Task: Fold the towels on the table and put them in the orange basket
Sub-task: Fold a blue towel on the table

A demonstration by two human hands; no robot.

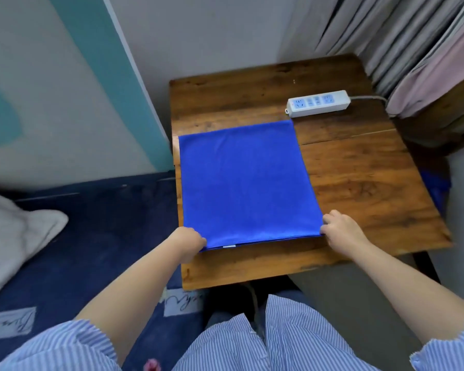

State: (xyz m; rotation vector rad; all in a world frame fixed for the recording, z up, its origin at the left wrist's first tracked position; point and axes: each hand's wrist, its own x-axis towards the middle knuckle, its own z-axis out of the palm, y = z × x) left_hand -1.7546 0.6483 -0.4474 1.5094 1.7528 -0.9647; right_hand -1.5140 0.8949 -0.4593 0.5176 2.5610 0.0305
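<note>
On the wooden tabletop (359,183) I see one blue towel (241,183) lying flat, smooth and folded, a small white tag at its near edge. My left hand (186,243) pinches its near left corner; my right hand (342,230) pinches the near right corner. One white power strip (318,103) sits just beyond the towel's far right corner.

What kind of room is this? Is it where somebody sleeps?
Probably a bedroom. A dark blue bedsheet with a white pillow lies beside the small wooden table, and grey and pink curtains hang behind it.
</note>
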